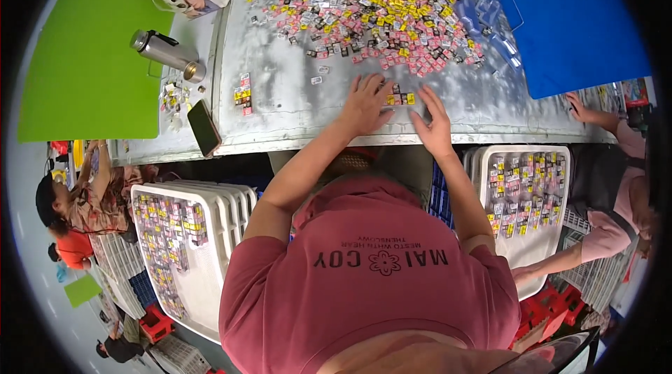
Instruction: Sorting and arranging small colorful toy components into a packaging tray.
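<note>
A small block of tiny printed pieces, yellow, pink and black, lies on the metal-topped table between my two hands. My left hand rests at the block's left end, fingers stretched forward and touching or nearly touching it. On the other side, my right hand has its fingers apart just off the right end, with nothing in them. Beyond both hands spreads a large loose heap of the same kind of pieces in pink, yellow, black and white. Another small grouped block lies farther left.
A phone and a steel flask are on the left. Green and blue boards flank the table. White trays of pieces stand beside me, left and right. Co-workers are on both sides.
</note>
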`<state>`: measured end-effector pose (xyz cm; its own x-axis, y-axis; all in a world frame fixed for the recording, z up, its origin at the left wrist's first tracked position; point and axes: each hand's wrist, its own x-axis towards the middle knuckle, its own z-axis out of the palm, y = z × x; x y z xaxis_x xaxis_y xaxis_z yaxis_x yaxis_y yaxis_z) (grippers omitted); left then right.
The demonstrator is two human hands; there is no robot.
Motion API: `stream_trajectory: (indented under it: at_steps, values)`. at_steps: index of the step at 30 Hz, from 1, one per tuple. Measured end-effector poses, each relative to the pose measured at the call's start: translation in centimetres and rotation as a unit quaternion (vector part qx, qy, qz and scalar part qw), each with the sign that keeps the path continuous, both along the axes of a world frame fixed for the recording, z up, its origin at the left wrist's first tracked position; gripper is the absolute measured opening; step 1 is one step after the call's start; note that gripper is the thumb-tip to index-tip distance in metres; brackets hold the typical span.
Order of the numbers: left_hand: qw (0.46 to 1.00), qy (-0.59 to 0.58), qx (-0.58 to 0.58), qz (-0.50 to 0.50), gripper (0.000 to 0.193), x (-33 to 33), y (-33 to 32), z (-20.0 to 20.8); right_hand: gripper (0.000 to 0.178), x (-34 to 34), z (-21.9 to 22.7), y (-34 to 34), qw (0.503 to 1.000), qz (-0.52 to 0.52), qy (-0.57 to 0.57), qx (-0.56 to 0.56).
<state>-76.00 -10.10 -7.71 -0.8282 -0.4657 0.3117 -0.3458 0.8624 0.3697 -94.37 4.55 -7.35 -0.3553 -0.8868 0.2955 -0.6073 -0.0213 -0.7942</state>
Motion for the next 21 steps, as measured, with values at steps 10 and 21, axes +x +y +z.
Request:
stream_trajectory:
  at_steps: [10, 21]
  values:
    - [0.998, 0.063, 0.018, 0.021, 0.072, -1.4, 1.6, 0.6, 0.046, -0.3, -0.6, 0.5, 0.999, -0.024, 0.02, -0.032]
    - [0.954, 0.197, 0.055, 0.218, 0.063, 5.1, -2.2, 2.6, 0.044, 0.0, -0.6, 0.1, 1.0, -0.002, 0.026, -0.013]
